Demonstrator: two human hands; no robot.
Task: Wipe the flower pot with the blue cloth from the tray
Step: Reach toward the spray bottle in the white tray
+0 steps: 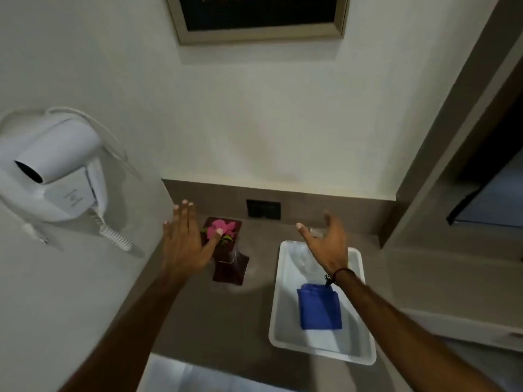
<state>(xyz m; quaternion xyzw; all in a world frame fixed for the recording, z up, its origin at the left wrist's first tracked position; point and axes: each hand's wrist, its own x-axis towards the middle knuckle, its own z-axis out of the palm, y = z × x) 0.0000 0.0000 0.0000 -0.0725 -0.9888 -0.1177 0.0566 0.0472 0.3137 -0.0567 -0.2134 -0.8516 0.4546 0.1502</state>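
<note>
— Blue cloth (pixel 319 309), is it near you?

— Folded into a soft square, it lies at the near end of the white, smooth-rimmed tray (pixel 276 315), under my right wrist. My right hand (pixel 325 244) hovers over the tray's far end, fingers spread, holding nothing.

— And the flower pot (pixel 230 267)?

— Left of the tray on the matte grey-brown desk (pixel 220 321): dark red, squarish, glossy, with pink blooms (pixel 223 227). My left hand (pixel 184 244) is flat and open, empty, partly covering it. A white hair dryer (pixel 53 171) hangs on the wall farther left.
</note>
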